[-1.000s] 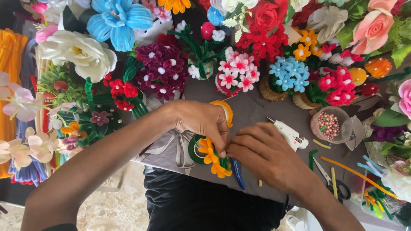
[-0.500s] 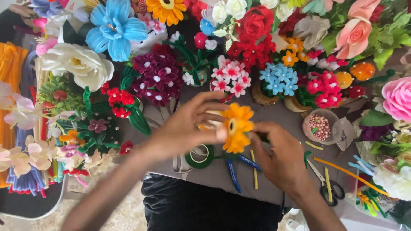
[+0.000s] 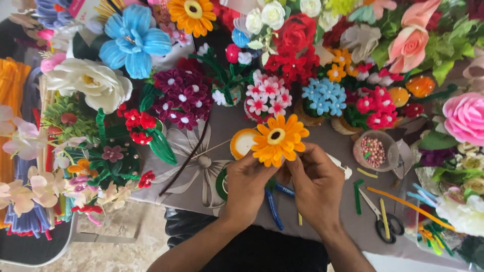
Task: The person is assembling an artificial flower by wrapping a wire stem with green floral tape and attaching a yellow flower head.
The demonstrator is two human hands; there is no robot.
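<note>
The orange flower (image 3: 279,139) stands face-up above both hands, its bloom over the grey table (image 3: 322,151), just beside an orange roll (image 3: 242,143). The left hand (image 3: 247,184) and right hand (image 3: 315,181) meet under it, fingers closed on the flower's base from either side; the stem is hidden. Against half a second ago, the flower now faces the camera squarely and the hands sit closer together beneath it. Scissors (image 3: 384,221) and a bead bowl (image 3: 374,150) lie to the right.
</note>
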